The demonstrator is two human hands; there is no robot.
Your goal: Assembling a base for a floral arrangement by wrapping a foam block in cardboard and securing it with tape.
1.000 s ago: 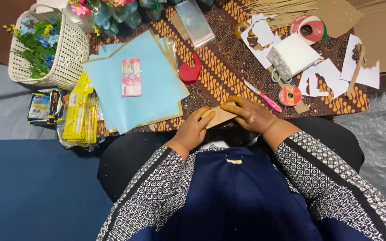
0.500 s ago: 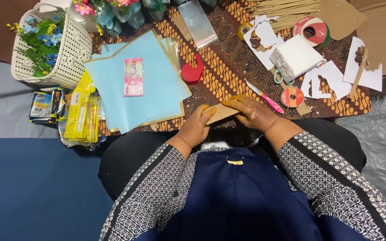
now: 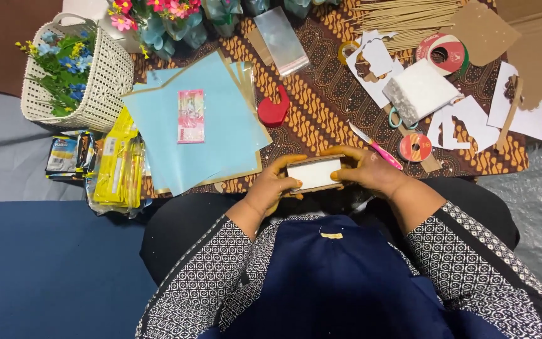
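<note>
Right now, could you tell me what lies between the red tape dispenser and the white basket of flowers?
In the head view, the stack of light blue paper sheets lies between the red tape dispenser and the white basket, with a pink banknote resting on top.

single head view, looking steeply down, close over lap and low patterned table

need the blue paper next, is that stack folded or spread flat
Spread flat: the light blue sheets lie open on the patterned cloth, a pink banknote resting on top.
</note>
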